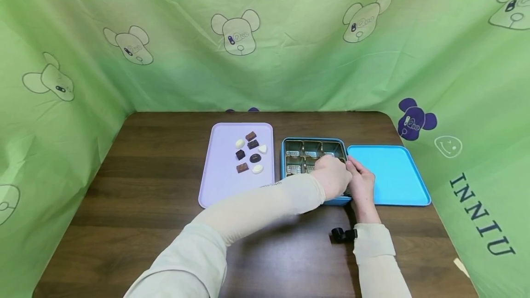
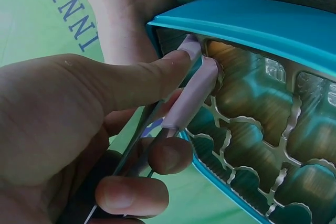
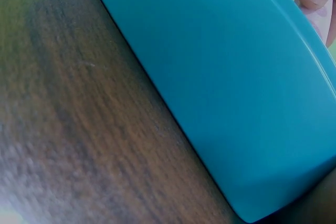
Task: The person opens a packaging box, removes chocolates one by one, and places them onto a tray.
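Note:
My left hand (image 1: pixel 333 176) reaches over the blue box (image 1: pixel 341 201) from the left. In the left wrist view its fingers and thumb pinch metal tweezers (image 2: pixel 184 100) with pale pink tips, which dip into a corner of the box. Whether the tips hold anything cannot be told. A gold-brown compartment insert (image 2: pixel 286 145) lines the box. My right hand (image 1: pixel 362 185) holds the box at its right side, fingertips by the rim. The right wrist view shows the box's outer wall (image 3: pixel 210 77) close up; most of the right hand is out of that view.
Left of the box lies a lilac tray (image 1: pixel 221 178) bearing several dark, brown and white chocolates (image 1: pixel 255 158). A flat blue lid (image 1: pixel 395 176) sits to the box's right. Everything stands on a dark wooden table (image 1: pixel 165 174), with a green curtain (image 1: pixel 290 82) around its back and sides.

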Tool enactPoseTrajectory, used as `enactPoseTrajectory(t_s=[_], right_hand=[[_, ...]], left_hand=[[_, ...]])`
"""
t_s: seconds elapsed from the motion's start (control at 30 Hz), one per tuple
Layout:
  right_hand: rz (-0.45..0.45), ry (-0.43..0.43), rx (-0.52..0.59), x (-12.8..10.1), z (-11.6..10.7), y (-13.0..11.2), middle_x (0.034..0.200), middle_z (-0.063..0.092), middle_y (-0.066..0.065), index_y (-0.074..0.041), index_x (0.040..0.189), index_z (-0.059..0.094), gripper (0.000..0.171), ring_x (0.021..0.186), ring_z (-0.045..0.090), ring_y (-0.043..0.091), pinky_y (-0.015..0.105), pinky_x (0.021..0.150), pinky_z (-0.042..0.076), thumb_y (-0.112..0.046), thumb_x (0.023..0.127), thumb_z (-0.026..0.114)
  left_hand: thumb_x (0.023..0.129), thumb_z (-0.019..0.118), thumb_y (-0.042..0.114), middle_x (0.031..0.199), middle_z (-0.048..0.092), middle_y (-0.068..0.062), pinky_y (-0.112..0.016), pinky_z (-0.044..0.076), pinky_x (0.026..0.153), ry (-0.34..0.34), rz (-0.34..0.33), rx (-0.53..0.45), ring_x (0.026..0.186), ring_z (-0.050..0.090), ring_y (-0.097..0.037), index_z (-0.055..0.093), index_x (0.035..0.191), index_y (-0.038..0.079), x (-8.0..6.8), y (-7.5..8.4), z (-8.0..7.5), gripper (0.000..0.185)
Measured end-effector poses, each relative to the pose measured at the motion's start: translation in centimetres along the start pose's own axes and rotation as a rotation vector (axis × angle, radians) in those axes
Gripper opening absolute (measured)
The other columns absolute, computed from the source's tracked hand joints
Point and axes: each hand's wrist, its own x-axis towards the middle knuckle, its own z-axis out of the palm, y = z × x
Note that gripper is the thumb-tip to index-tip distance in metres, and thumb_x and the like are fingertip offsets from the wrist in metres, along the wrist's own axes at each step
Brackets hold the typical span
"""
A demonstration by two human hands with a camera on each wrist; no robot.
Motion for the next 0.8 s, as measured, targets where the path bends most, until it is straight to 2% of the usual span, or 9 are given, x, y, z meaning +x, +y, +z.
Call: enactPoseTrajectory(t_s=[0.13, 0.3, 0.57, 0.8], right_hand=[[0.002, -0.006, 0.007, 0.0, 0.0, -0.1, 0.159, 0.039, 0.006, -0.012, 0.15, 0.049, 0.053, 0.148, 0.032, 0.02, 0.04, 0.118, 0.03, -0.039, 0.104, 0.055], [0.017, -0.004, 0.021, -0.1, 0.0, -0.1, 0.16, 0.039, 0.005, -0.012, 0.15, 0.049, 0.052, 0.148, 0.032, 0.019, 0.039, 0.119, 0.029, -0.037, 0.104, 0.054], [0.0, 0.006, 0.0, 0.0, 0.2, 0.1, 0.159, 0.041, 0.006, -0.012, 0.149, 0.05, 0.052, 0.147, 0.034, 0.021, 0.04, 0.117, 0.031, -0.038, 0.104, 0.055], [0.008, 0.002, 0.009, 0.0, 0.4, 0.1, 0.157, 0.043, 0.007, -0.012, 0.149, 0.05, 0.052, 0.143, 0.039, 0.021, 0.037, 0.114, 0.036, -0.037, 0.105, 0.054]], left_hand=[[0.106, 0.044, 0.042, 0.133, 0.059, 0.019, -0.026, 0.053, 0.076, -0.008, 0.012, 0.021, 0.11, 0.057, -0.004, 0.051, 0.141, 0.049, 0.1, -0.1, 0.0, 0.036], [0.107, 0.043, 0.041, 0.132, 0.06, 0.021, -0.025, 0.053, 0.075, -0.008, 0.036, 0.058, 0.105, 0.058, -0.004, 0.048, 0.143, 0.049, -0.1, -0.1, 0.0, 0.038], [0.103, 0.05, 0.05, 0.129, 0.063, 0.02, -0.025, 0.052, 0.083, 0.058, 0.075, 0.083, 0.108, 0.061, -0.008, 0.056, 0.137, 0.047, -0.6, -0.7, 0.7, 0.034], [0.102, 0.047, 0.057, 0.131, 0.063, 0.018, -0.027, 0.052, 0.087, 0.076, 0.095, 0.07, 0.115, 0.059, -0.008, 0.056, 0.139, 0.045, -1.0, -1.4, 0.8, 0.039]])
